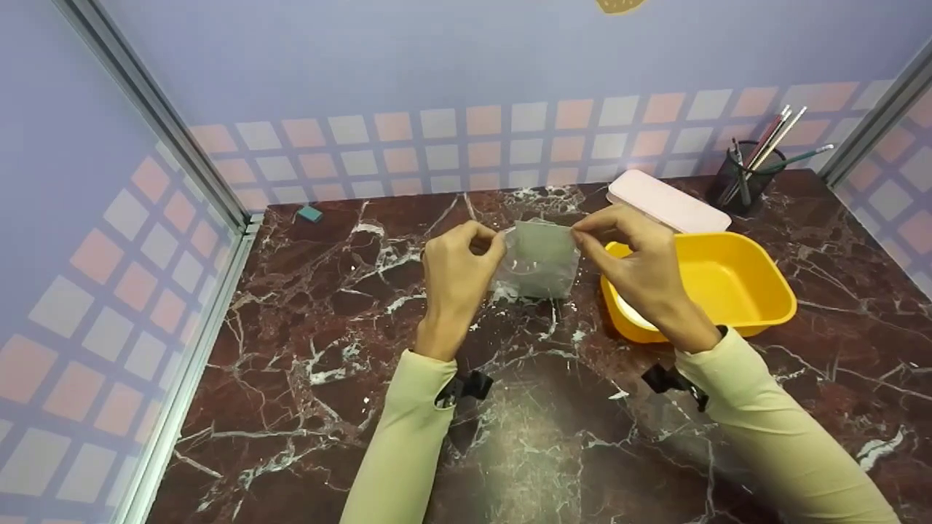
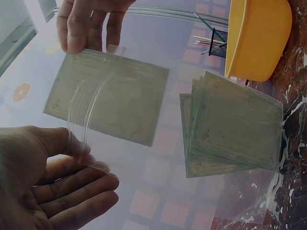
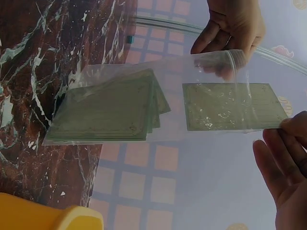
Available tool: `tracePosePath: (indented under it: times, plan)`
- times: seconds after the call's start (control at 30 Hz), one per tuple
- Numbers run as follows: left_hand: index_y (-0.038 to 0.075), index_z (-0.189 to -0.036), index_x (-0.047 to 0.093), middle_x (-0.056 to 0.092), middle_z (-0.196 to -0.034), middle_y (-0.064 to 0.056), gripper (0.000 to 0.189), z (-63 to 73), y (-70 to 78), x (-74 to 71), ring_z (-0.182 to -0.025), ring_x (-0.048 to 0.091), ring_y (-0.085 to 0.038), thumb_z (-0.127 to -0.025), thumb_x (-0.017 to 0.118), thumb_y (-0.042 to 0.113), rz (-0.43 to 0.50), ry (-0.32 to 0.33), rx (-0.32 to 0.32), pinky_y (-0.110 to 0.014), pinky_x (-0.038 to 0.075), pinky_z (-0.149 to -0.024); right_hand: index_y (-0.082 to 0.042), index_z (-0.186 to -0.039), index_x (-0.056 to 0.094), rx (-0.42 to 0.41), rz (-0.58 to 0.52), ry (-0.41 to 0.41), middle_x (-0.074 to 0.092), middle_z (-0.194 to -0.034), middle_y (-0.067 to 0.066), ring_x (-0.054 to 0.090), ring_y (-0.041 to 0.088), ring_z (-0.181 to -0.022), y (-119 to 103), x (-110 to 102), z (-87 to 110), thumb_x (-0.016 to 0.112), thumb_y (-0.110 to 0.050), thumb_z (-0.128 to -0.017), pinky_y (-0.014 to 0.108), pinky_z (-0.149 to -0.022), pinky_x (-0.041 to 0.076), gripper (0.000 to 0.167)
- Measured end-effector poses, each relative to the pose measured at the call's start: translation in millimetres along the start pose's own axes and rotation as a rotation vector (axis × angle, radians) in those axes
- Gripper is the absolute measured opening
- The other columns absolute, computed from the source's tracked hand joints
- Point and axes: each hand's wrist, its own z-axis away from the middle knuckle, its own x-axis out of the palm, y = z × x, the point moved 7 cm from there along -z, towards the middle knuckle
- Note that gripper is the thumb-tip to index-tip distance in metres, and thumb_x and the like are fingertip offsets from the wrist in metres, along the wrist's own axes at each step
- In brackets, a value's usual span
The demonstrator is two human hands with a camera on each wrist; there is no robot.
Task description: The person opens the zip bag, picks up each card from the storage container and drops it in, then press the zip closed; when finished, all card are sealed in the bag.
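Right wrist view: jam risk

Left hand (image 3: 234, 26) pinches the mouth of a clear plastic zip bag (image 3: 171, 73); right hand (image 3: 290, 165) pinches a grey-green rectangular card (image 3: 258, 106), partly inside that bag. The fanned grey-green stack (image 3: 103, 110) deeper inside could catch its edge.

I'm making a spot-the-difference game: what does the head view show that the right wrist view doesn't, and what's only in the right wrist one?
Only the head view: the pink case, the black mesh cup with its pencils, and the light sleeves.

Only the right wrist view: the separate edges of the stacked cards and the printed lines on the held card.

Both: the left hand, right hand, clear bag, yellow tub and marbled tabletop.
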Motion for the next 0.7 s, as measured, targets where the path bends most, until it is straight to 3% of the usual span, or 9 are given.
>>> tracePosePath:
  times: [0.43, 0.7]
  plan:
    - [0.006, -0.081, 0.078, 0.077, -0.077, -0.004, 0.011, -0.5, -1.1, 0.1, -0.064, 0.072, -0.016, -0.091, 0.081, 0.010, 0.003, 0.001, -0.010, -0.030, 0.060, -0.065, 0.002, -0.100, 0.077, 0.012, 0.100, -0.121, 0.076, -0.097, 0.008, 0.069, 0.015, -0.086, 14, 8, 8.0, 0.078, 0.013, -0.089, 0.021, -0.079, 0.058, 0.015]
    - [0.005, -0.081, 0.078, 0.077, -0.077, -0.004, 0.011, -0.4, -0.6, -0.5, -0.063, 0.071, -0.017, -0.091, 0.082, 0.011, -0.006, 0.004, -0.006, -0.032, 0.060, -0.065, 0.001, -0.099, 0.077, 0.009, 0.100, -0.181, 0.073, -0.097, 0.008, 0.066, 0.015, -0.084, 14, 10, 8.4, 0.078, 0.012, -0.089, 0.020, -0.079, 0.058, 0.016]
